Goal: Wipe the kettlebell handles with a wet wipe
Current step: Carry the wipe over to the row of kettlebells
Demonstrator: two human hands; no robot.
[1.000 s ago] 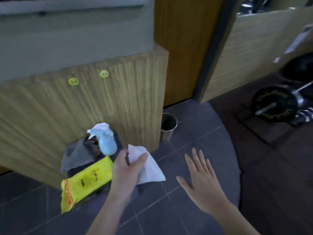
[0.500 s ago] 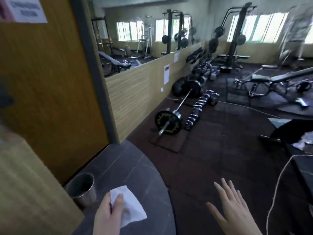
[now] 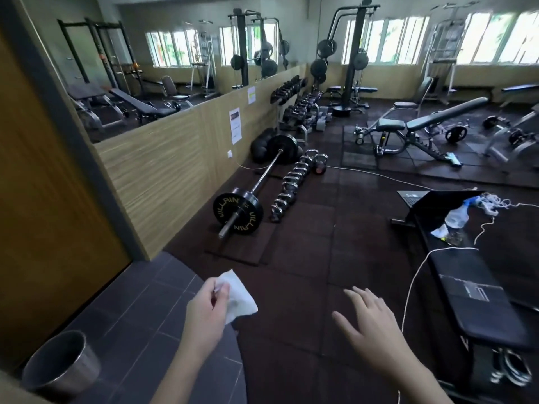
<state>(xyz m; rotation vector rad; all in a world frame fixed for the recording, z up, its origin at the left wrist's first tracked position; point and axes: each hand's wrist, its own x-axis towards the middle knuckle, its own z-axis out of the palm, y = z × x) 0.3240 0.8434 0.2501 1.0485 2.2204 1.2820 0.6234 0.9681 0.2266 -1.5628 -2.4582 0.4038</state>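
Note:
My left hand [image 3: 204, 319] pinches a white wet wipe [image 3: 237, 297] low in the view, above the edge of the grey tiled floor. My right hand [image 3: 369, 325] is held out flat with the fingers spread and holds nothing. A row of several kettlebells [image 3: 291, 185] with shiny handles stands on the dark rubber floor well ahead of both hands, beside a loaded barbell [image 3: 237, 212]. Neither hand is near the kettlebells.
A steel bin [image 3: 59, 364] stands at the lower left by the wooden wall. A black bench [image 3: 472, 290] at the right carries a spray bottle [image 3: 458, 215] and a white cord [image 3: 414, 284]. Further back are an incline bench [image 3: 420, 126] and a dumbbell rack [image 3: 300, 103].
The view has swung up and to the right, from the yellow wipe pack by the wooden panel to the gym floor. My left hand keeps the wipe; my right hand stays spread.

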